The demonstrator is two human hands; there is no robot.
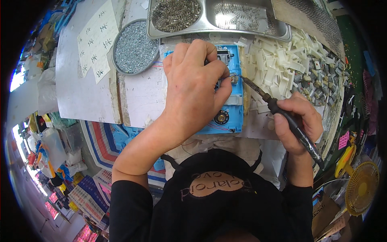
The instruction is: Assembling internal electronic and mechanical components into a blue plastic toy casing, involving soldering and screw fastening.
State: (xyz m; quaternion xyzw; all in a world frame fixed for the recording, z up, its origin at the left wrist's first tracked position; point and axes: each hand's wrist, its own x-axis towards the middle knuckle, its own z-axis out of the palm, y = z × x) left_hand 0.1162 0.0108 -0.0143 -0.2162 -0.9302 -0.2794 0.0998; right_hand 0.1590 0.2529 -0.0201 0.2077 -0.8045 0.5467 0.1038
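A blue plastic housing (236, 105) with a round black part and thin red wires lies on the workbench in front of me. My left hand (195, 86) rests over most of it, its fingers pinching a small metal piece near the housing's upper right. My right hand (298, 121) grips a black soldering iron (282, 115), whose tip touches that metal piece next to my left fingertips. Much of the housing is hidden under my left hand.
A round tin of small silver screws (135, 46) sits at upper left beside a sheet of paper with handwriting (96, 38). A steel tray (219, 18) holds springs and metal parts. White plastic pieces (278, 66) pile at the right. A yellow fan (360, 187) stands at lower right.
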